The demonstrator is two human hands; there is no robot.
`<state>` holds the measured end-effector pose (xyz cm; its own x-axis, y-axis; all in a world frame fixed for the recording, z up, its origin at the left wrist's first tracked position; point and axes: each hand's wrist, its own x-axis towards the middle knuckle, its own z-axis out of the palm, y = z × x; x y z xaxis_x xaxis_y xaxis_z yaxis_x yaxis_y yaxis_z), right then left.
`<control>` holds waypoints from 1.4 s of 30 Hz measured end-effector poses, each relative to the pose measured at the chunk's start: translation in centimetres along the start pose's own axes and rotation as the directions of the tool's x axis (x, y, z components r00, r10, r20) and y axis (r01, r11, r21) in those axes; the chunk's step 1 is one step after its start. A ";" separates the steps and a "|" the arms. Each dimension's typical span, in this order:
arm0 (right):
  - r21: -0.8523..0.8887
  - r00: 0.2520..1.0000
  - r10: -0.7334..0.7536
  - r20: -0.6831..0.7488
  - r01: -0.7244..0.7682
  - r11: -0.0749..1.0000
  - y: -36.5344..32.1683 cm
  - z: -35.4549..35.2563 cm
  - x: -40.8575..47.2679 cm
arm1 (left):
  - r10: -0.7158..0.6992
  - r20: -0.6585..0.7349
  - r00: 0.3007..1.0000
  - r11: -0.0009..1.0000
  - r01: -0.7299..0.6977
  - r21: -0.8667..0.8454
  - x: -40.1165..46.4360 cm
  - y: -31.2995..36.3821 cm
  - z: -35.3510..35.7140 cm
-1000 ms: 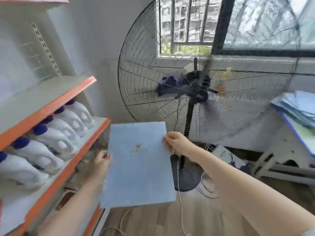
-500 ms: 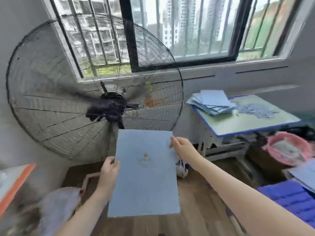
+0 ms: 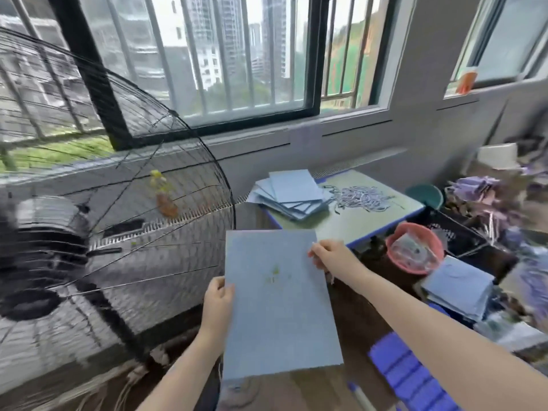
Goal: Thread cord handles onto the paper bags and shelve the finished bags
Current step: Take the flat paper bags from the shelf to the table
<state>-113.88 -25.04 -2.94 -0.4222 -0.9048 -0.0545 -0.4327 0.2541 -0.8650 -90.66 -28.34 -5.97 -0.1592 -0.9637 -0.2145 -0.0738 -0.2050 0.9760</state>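
Observation:
A flat light-blue paper bag [image 3: 278, 304] with a small gold logo hangs upright in front of me. My left hand [image 3: 218, 304] grips its left edge about halfway down. My right hand [image 3: 330, 256] pinches its right edge near the top. On the small green table [image 3: 364, 221] beyond lie a fanned stack of blue bags [image 3: 292, 192] and a heap of pale cord handles [image 3: 361, 198]. No cord is visible on the held bag.
A big black standing fan [image 3: 98, 221] fills the left. Right of the table sit a pink basin [image 3: 415, 252], another pile of blue bags [image 3: 458, 287], a blue crate [image 3: 409, 378] and purple clutter [image 3: 504, 203]. Barred windows run behind.
My view has swung right, away from the orange shelf with white bottles, past the fan to the table. Both hands keep the same hold on the bag.

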 end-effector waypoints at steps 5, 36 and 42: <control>-0.057 0.997 0.057 -0.061 -0.060 0.997 0.9 -4.2 6.9 | 0.028 0.088 0.996 1.000 -0.027 -0.008 7.3 2.6 6.6; 0.126 0.998 0.019 0.057 -0.026 0.992 16.6 -24.0 48.2 | -0.011 -0.134 0.991 0.998 0.018 0.054 37.2 6.9 41.7; 0.043 0.983 -0.003 0.185 -0.005 0.999 18.0 -27.9 55.0 | -0.024 -0.240 0.970 0.999 0.031 0.027 40.5 8.6 47.3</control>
<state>-167.11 -60.72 -7.54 -0.2662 -0.9532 -0.1435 -0.3960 0.2439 -0.8853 -144.36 -61.03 -8.07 0.0839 -0.9714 -0.2223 -0.1055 -0.2305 0.9673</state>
